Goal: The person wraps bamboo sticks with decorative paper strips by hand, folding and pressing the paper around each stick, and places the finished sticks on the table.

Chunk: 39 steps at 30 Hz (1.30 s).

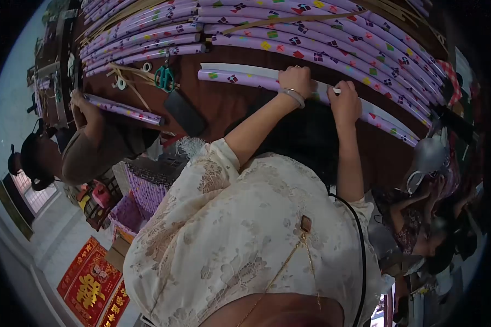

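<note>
A lilac roll of wrapping paper (pixel 240 78) with a gift-box pattern lies crosswise before me, its white inner side showing along the far edge. My left hand (pixel 295 80), with a bangle at the wrist, is closed on the roll near its middle. Just to the right, my right hand (pixel 345 102) is also closed on it, with a bit of white edge showing between thumb and fingers. The roll's right part (pixel 390 128) runs on past my right hand. Both palms are hidden.
Many finished-looking rolls (pixel 311 43) lie side by side at the back of the brown table (pixel 202 122). Teal scissors (pixel 165 78), a dark phone (pixel 184 113), tape rolls (pixel 121 83) and tan strips (pixel 139 92) lie left. People (pixel 87 141) work at both sides.
</note>
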Available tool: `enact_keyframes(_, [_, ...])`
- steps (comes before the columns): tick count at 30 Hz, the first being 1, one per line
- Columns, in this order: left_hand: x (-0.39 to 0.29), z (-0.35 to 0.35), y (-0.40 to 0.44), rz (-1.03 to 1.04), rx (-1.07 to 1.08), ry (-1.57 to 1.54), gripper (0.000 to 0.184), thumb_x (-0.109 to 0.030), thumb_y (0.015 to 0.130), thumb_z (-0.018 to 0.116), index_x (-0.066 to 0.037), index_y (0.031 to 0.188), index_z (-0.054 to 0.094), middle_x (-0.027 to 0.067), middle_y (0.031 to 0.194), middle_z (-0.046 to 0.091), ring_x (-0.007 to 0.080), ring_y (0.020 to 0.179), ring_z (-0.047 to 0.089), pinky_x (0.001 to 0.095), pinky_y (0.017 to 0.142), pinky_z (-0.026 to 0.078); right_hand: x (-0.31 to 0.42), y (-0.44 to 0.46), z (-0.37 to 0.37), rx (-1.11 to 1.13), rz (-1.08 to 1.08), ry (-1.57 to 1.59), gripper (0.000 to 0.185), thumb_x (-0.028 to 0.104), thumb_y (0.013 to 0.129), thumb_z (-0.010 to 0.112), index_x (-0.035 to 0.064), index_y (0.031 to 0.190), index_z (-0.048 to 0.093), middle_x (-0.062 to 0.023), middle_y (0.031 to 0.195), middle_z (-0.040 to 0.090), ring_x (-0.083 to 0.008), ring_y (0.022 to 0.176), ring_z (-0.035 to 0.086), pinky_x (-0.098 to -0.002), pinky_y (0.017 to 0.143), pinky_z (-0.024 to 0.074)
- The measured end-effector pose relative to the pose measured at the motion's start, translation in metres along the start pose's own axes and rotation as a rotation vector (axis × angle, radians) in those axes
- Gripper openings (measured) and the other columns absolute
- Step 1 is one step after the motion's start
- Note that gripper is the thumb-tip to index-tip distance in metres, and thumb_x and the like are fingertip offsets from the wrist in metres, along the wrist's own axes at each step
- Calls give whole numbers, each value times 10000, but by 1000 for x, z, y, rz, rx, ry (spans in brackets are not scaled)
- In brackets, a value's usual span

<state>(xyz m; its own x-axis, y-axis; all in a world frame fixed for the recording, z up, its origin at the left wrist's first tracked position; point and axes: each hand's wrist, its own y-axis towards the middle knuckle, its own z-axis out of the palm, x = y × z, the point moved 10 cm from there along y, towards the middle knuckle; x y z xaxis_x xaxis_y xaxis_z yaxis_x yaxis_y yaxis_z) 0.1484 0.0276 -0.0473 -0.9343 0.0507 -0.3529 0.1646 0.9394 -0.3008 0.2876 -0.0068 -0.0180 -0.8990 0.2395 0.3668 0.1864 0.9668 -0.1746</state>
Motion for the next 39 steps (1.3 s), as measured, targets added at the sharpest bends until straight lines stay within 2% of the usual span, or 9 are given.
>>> enact_keyframes(4, [0, 0, -1, -41, 73, -8, 226, -301, 690, 643, -87, 761, 629, 99, 778, 628, 271, 808, 600, 422, 739, 430, -8, 1, 0, 37, -10, 14, 260, 300, 749, 628, 48, 741, 562, -81, 844, 534, -292, 740, 548, -408, 589, 432])
enact_keyframes(10, [4, 8, 3, -36, 145, -5, 198, -304, 704, 625, -114, 755, 636, 96, 785, 636, 276, 799, 605, 440, 727, 419, -50, -5, -19, 64, -10, 231, 351, 387, 755, 632, 40, 752, 579, -81, 910, 537, -264, 741, 563, -364, 623, 454])
enact_keyframes(12, [7, 11, 3, -39, 160, 48, 282, -410, 714, 615, -135, 776, 623, 102, 812, 630, 282, 802, 601, 451, 716, 430, -74, -7, -35, 44, -8, 266, 343, 387, 761, 627, 47, 755, 582, -79, 917, 538, -262, 740, 560, -361, 628, 451])
enact_keyframes(17, [6, 7, 1, -19, 122, 12, 245, -372, 719, 626, -131, 761, 619, 90, 799, 630, 273, 810, 599, 447, 733, 412, -126, -17, -77, 32, -66, 246, 308, 355, 781, 617, 49, 765, 586, -80, 891, 550, -250, 752, 558, -339, 646, 442])
enact_keyframes(19, [6, 4, 0, -31, 126, 4, 235, -364, 710, 646, -133, 742, 611, 76, 781, 626, 266, 806, 598, 451, 747, 399, -155, -17, -70, 224, 5, 172, 294, 323, 784, 621, 33, 763, 580, -86, 849, 558, -246, 774, 556, -322, 667, 433])
enact_keyframes(26, [13, 11, 2, -47, 102, 35, 237, -368, 705, 646, -139, 750, 606, 71, 757, 623, 271, 785, 598, 448, 718, 416, -184, -21, -83, 447, -83, 335, 315, 271, 790, 628, 1, 694, 500, -58, 958, 595, -150, 767, 528, -285, 678, 421])
enact_keyframes(30, [8, 5, 1, -27, 98, 60, 256, -381, 693, 654, -134, 738, 604, 70, 759, 628, 272, 770, 598, 442, 677, 417, -210, -16, -79, 441, -15, 413, 317, 263, 795, 626, 8, 698, 465, -53, 973, 591, -126, 767, 513, -281, 686, 418])
enact_keyframes(33, [9, 7, 2, 1, 106, 45, 266, -389, 691, 653, -133, 741, 603, 69, 744, 627, 273, 767, 597, 441, 670, 420, -224, -12, -84, 364, 67, 468, 200, 204, 784, 631, 26, 783, 539, -22, 880, 600, -86, 774, 495, -231, 691, 407])
enact_keyframes(39, [7, 6, 1, 6, 91, 51, 265, -387, 694, 649, -131, 745, 603, 69, 734, 631, 281, 767, 598, 438, 664, 423, -234, -4, -80, 290, 54, 400, 231, 225, 769, 645, 17, 801, 550, -54, 776, 573, -141, 699, 536, -287, 648, 439])
